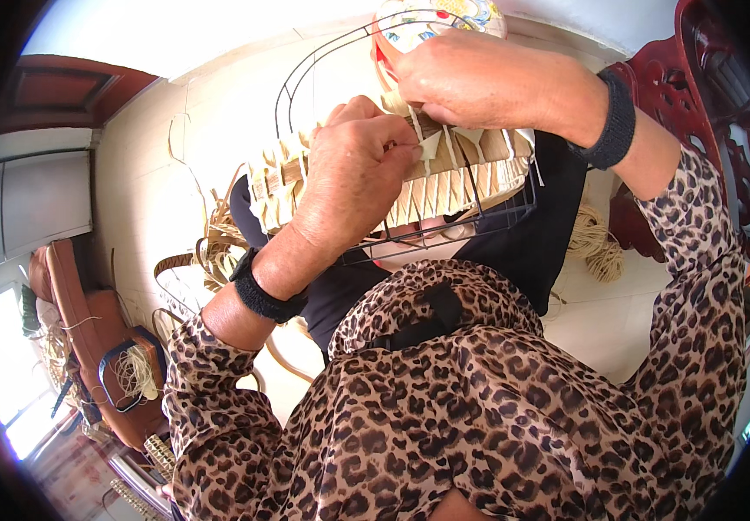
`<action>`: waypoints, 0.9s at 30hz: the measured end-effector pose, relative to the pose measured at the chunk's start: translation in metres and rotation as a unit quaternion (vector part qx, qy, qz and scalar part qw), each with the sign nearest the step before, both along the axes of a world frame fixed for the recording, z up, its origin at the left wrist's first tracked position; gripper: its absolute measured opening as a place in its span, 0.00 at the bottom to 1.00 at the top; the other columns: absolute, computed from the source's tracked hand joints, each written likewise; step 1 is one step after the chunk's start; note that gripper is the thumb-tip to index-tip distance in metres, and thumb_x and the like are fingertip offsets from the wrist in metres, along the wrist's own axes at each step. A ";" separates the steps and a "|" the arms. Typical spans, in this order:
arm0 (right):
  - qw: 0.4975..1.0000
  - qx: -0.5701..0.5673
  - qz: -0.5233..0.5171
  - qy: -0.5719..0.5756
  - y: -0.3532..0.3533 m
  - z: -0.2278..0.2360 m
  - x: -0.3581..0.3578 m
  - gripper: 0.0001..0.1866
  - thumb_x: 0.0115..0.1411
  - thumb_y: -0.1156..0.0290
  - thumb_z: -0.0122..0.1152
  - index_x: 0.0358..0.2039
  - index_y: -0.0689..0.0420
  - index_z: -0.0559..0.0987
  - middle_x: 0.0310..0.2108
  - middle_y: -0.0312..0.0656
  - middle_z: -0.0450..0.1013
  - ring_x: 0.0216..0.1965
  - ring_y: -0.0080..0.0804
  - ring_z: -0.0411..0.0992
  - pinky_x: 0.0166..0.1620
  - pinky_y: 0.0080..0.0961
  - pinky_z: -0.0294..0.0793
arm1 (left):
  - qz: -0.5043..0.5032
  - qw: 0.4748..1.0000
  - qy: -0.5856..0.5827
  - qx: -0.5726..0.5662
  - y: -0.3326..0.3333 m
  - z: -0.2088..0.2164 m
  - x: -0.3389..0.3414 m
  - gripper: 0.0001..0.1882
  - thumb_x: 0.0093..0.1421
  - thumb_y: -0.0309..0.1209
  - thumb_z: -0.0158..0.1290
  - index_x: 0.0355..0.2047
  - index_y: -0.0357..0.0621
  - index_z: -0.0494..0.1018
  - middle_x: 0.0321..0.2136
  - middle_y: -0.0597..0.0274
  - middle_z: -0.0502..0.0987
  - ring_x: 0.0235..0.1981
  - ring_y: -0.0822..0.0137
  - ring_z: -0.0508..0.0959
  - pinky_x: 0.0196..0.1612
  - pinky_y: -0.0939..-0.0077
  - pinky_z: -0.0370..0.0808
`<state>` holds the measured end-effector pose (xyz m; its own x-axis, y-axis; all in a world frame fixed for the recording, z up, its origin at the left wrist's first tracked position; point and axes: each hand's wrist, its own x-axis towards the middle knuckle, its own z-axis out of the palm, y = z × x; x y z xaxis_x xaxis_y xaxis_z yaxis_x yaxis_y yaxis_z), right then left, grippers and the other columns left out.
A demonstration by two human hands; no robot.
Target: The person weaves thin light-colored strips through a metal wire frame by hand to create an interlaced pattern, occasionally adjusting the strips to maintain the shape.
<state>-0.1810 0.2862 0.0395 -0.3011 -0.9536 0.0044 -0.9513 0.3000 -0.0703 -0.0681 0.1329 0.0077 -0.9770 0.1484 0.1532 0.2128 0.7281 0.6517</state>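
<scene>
A black wire basket frame (375,234) rests over my lap, partly wrapped with pale strips of what looks like straw or husk. My left hand (353,169) lies on the woven side (410,198), its thumb and forefinger pinching a pale flat strip (430,149). Just beyond and to the right, my right hand (470,82) bends over the upper edge of the weaving, fingers curled downward. Its fingertips are partly hidden, and what they grip cannot be made out. The bare wire handle (292,82) arches up behind my left hand.
A round stool with a colourful patterned top (470,16) stands beyond my hands. Bundles of straw (596,247) lie on the floor at right, with loose strands (223,230) at left. A carved dark-red chair (696,95) stands right; a brown bench (88,330) left.
</scene>
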 end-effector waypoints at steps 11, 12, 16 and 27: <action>0.994 -0.092 -0.024 0.054 -0.004 -0.026 0.004 0.15 0.44 0.80 0.59 0.35 0.69 0.75 0.27 0.52 0.74 0.33 0.45 0.77 0.37 0.35 0.77 | 0.015 1.000 -0.001 -0.004 -0.001 0.003 -0.002 0.05 0.45 0.25 0.60 0.26 0.44 0.80 0.27 0.54 0.74 0.35 0.54 0.74 0.40 0.63 0.72; 0.991 -0.107 -0.046 0.064 -0.004 -0.028 0.005 0.18 0.44 0.80 0.59 0.39 0.69 0.74 0.28 0.52 0.74 0.34 0.44 0.77 0.38 0.35 0.77 | 0.019 1.000 -0.012 -0.007 -0.001 0.005 -0.003 0.06 0.44 0.25 0.61 0.25 0.43 0.80 0.27 0.54 0.74 0.34 0.53 0.74 0.39 0.63 0.72; 0.990 -0.121 -0.035 0.061 -0.003 -0.035 0.003 0.20 0.46 0.81 0.57 0.43 0.68 0.71 0.29 0.53 0.74 0.33 0.45 0.77 0.38 0.35 0.77 | 0.020 0.994 -0.103 -0.019 -0.003 0.013 -0.008 0.09 0.48 0.25 0.62 0.31 0.38 0.79 0.30 0.61 0.72 0.31 0.68 0.74 0.35 0.73 0.71; 0.995 -0.082 -0.046 0.028 -0.015 -0.031 0.002 0.06 0.48 0.78 0.57 0.26 0.67 0.76 0.26 0.53 0.75 0.31 0.45 0.77 0.36 0.36 0.77 | 0.016 0.996 -0.053 -0.068 -0.005 0.000 -0.007 0.05 0.50 0.22 0.58 0.29 0.38 0.77 0.31 0.57 0.72 0.33 0.62 0.75 0.37 0.71 0.72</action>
